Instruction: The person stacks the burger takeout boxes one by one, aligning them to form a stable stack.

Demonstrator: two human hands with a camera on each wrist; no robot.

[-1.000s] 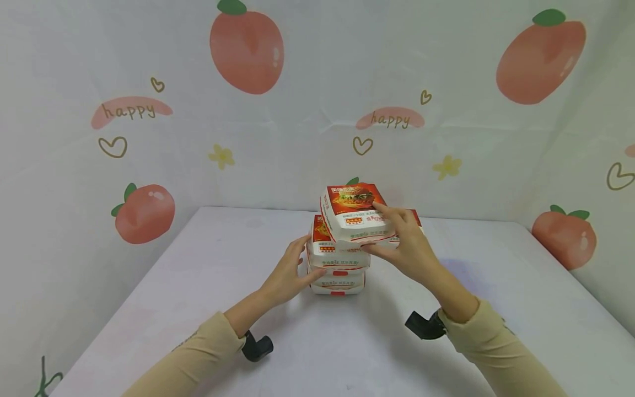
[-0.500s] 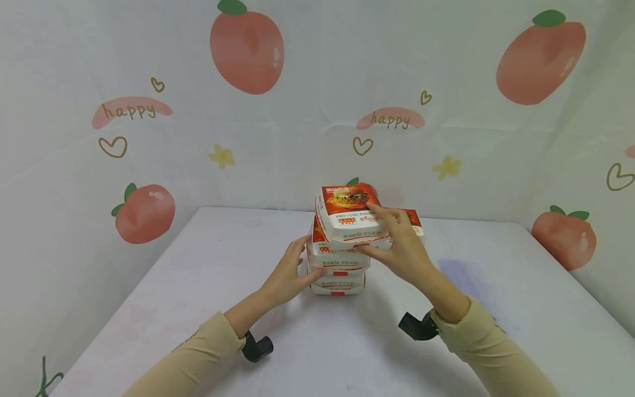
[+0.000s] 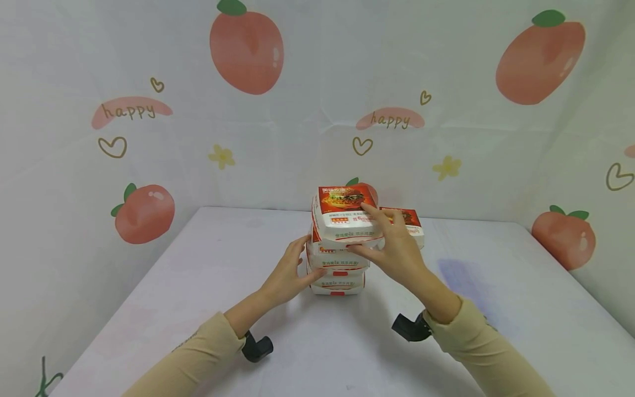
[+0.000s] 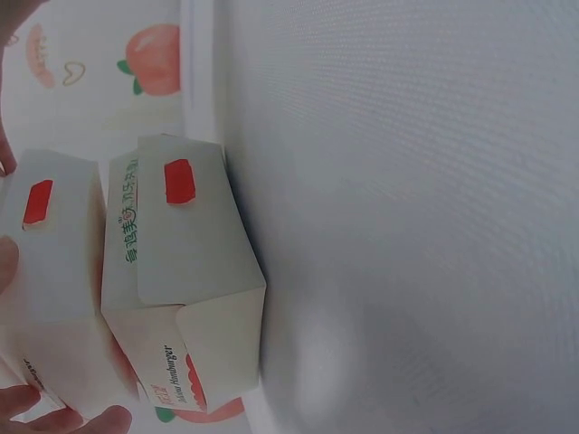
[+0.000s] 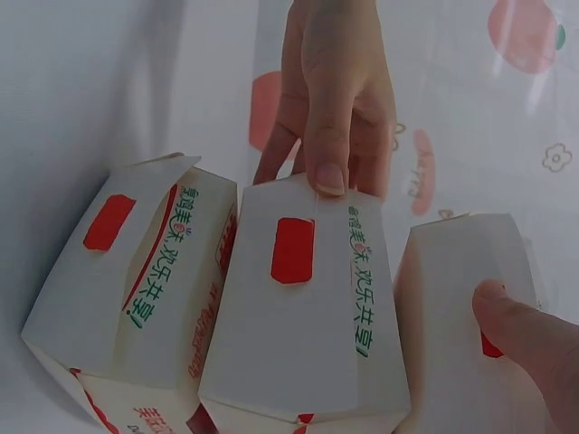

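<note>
In the head view, my right hand holds a red and white hamburger box above a stack, thumb at its front and fingers over its top right. My left hand grips the stack's upper hamburger box at its left side, with its thumb on the front face. Under that box, the bottom hamburger box stands on the table. The right wrist view has a narrow gap between the held box and the upper stacked box along part of their facing sides.
Behind and right of the stack is another hamburger box, partly hidden by my right hand. The white table ends at a printed cloth backdrop. A black camera mount hangs at my left wrist, another at my right.
My right hand has moved left with its hamburger box, bringing it more squarely over the stack and slightly lower. The box behind shows more now. My left hand has stayed in place.
</note>
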